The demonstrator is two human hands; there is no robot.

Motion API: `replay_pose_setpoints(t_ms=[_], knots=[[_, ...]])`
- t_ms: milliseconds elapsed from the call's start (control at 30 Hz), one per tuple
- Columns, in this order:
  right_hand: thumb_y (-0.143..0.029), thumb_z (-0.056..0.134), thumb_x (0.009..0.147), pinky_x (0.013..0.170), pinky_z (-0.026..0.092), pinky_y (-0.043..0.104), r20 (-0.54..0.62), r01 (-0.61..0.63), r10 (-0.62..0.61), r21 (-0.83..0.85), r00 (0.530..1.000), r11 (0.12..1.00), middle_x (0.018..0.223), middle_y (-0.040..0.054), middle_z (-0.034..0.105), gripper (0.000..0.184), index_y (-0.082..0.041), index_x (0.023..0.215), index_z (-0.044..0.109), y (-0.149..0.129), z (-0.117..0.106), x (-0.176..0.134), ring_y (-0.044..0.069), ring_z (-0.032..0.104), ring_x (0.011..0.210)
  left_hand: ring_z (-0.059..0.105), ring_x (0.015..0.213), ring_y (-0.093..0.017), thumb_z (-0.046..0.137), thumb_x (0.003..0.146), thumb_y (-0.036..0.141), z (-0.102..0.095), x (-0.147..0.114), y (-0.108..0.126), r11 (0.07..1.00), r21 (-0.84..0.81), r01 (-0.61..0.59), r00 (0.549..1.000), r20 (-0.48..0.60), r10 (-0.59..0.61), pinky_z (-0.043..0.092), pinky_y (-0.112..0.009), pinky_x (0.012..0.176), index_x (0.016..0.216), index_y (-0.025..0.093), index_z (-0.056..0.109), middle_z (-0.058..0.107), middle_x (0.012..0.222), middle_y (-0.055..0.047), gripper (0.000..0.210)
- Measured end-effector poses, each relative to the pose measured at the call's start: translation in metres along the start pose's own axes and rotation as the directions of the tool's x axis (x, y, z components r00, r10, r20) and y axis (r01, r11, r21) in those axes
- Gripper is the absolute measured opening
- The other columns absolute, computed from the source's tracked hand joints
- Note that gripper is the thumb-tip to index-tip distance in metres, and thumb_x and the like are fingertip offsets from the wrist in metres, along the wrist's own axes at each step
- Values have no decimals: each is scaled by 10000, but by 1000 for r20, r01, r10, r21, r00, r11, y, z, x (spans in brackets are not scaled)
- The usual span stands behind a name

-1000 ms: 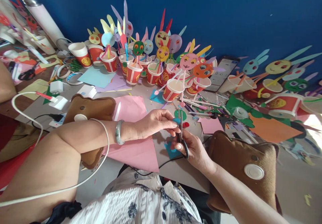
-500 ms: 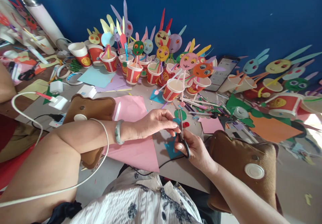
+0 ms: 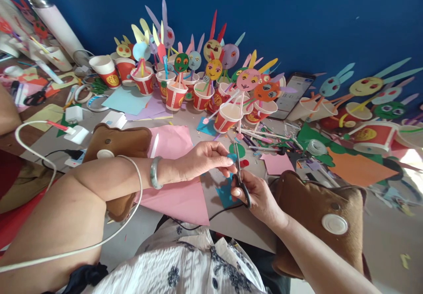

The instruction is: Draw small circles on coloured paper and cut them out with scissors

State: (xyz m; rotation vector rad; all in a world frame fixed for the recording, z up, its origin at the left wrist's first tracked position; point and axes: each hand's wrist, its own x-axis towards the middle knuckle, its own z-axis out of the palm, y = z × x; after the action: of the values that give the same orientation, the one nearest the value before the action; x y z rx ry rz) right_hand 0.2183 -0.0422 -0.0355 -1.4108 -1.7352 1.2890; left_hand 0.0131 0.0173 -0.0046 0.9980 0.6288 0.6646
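Note:
Between the fingertips of my left hand (image 3: 211, 156) is a small piece of blue paper (image 3: 232, 158). My right hand (image 3: 256, 193) grips black-handled scissors (image 3: 243, 187), whose blades point away from me along the right edge of that piece. Whether the blades touch the paper I cannot tell. Below my hands a larger blue sheet (image 3: 225, 195) lies on the table. Just past the blade tips are a green paper disc (image 3: 237, 150) and a small red item (image 3: 244, 163). A large pink sheet (image 3: 185, 201) lies under my left forearm.
Red paper cups (image 3: 226, 118) with paper bunny faces on sticks line the blue wall. A phone (image 3: 292, 95) leans behind them. Brown plush cushions (image 3: 317, 214) sit on both sides. A white cable (image 3: 139, 197) crosses my left arm. Pens and scraps (image 3: 267, 140) clutter the right.
Both hands stay in nearly the same place. The scissors have shifted very slightly in my right hand, and the blue piece remains in my left fingers.

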Motion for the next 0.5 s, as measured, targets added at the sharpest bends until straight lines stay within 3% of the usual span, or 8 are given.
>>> replay_pose_setpoints(t_ms=[500], knots=[[-706,717,692,465,348,254,-1,-22,22,18,1000,1000,517,-24,562,547,-205,683,498,3,-1,-2,119,465,479,672,671,-114,691,809,232,0,0,2,999,39,-17,1000,-8,17,527,-291,722,786,151,506,724,792,-46,204]])
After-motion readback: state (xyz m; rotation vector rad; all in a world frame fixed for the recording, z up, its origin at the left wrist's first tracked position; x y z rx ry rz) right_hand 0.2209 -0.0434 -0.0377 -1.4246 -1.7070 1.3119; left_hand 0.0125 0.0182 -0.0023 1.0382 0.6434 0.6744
